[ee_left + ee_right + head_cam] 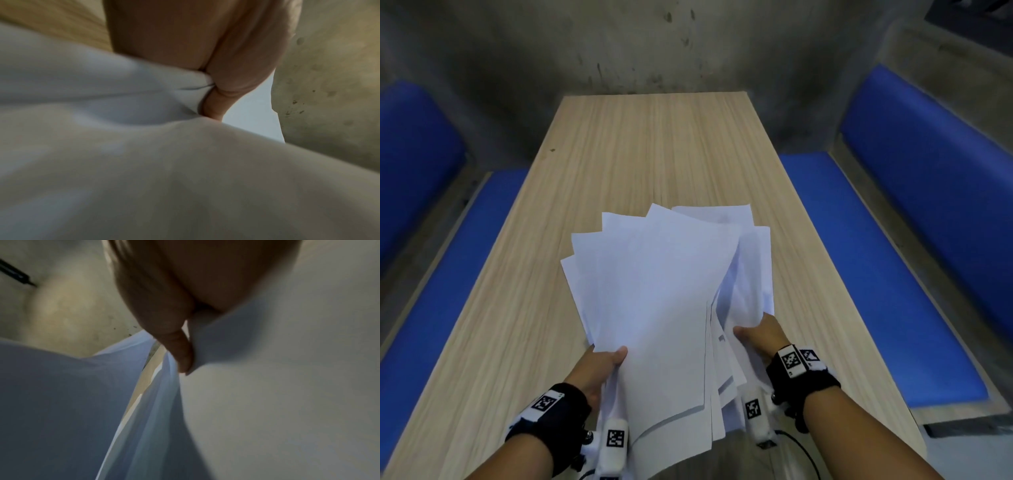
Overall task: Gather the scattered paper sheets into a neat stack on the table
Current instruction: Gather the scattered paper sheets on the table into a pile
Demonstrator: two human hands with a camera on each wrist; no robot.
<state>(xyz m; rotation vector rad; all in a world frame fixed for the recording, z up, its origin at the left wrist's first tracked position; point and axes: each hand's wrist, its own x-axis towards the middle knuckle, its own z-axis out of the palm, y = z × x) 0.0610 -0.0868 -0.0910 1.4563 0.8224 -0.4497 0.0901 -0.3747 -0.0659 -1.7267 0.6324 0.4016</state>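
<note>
A loose, fanned bundle of several white paper sheets (661,294) is held up over the near half of the wooden table (640,150). My left hand (599,368) grips the bundle's lower left edge, thumb on top. My right hand (758,334) grips its lower right edge, thumb on the sheets. In the left wrist view my left hand (213,97) pinches the paper sheets (144,170), which fill most of the frame. In the right wrist view my right hand (179,353) pinches the paper sheets (277,386). The sheets' corners stick out unevenly at the top and bottom.
Blue padded benches run along the left (441,274) and right (876,274) of the table. A grey concrete wall (654,44) stands behind the table's far end. The far half of the tabletop shows bare wood.
</note>
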